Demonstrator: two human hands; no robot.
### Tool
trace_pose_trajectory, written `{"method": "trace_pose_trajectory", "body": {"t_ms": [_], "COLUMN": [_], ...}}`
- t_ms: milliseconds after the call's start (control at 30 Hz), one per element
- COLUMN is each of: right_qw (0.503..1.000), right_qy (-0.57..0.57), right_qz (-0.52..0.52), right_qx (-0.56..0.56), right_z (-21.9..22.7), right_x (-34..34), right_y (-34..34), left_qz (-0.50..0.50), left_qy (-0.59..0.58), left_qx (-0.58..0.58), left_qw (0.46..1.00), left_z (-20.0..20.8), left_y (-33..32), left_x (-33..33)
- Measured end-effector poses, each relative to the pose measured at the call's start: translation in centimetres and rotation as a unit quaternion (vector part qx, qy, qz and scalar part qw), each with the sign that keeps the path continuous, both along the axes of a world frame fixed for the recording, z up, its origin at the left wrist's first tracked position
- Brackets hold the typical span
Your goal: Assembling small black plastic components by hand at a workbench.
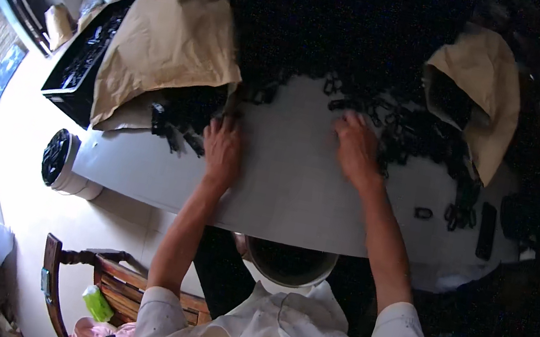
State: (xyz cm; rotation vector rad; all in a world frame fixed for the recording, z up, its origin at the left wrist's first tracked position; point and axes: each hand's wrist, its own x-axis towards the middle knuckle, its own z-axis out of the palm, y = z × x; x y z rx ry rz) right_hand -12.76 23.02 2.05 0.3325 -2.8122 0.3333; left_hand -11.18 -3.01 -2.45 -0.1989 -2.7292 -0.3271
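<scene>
My left hand (221, 151) lies low over the grey table, palm down, its fingers stretched forward and slightly apart. Its fingertips meet a heap of narrow black pieces (172, 130) at the mouth of a big brown paper bag (176, 44). Across the bare strip of tabletop, my right hand (357, 151) is at the edge of a spread of small black ring-shaped plastic pieces (396, 129). Motion smears its fingers, and whether they grip a piece is hidden. One loose black ring (423, 213) lies nearer the front edge.
A second paper bag (487, 84) lies open at the right. Beside the table's left end are a black crate (66, 93) and a white bucket (76, 183) of black pieces. A dark round tub (289, 262) stands below the front edge, a wooden chair (120, 279) to its left.
</scene>
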Motion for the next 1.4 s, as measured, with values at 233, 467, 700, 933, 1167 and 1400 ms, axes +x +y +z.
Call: {"method": "trace_pose_trajectory", "body": {"t_ms": [233, 467, 700, 933, 1167, 1400], "right_qw": [0.982, 0.988, 0.994, 0.661, 0.634, 0.726], "right_qy": [-0.105, -0.142, -0.074, -0.355, -0.348, -0.302], "right_qz": [0.032, 0.035, 0.063, 0.048, 0.037, -0.021], "right_qx": [-0.152, -0.051, -0.053, -0.659, -0.689, -0.617], "right_z": [2.5, 0.8, -2.0, -2.7, -1.6, -1.4], "right_x": [4.7, 11.2, 10.8, 10.0, 12.0, 13.0], "right_y": [6.6, 8.7, 7.8, 5.4, 6.4, 7.2], "left_qz": [-0.107, -0.223, -0.171, -0.225, -0.278, -0.395], "left_qy": [0.075, -0.041, -0.038, -0.008, -0.025, -0.110], "left_qx": [0.082, 0.322, 0.291, 0.199, 0.125, 0.130], "left_qw": [0.988, 0.919, 0.941, 0.954, 0.952, 0.903], "left_z": [1.2, 0.8, 1.8, 1.8, -1.0, -1.1], "left_y": [1.3, 5.2, 6.4, 12.4, 16.9, 13.8], "left_x": [2.1, 7.1, 7.5, 0.5, -4.2, 2.5]}}
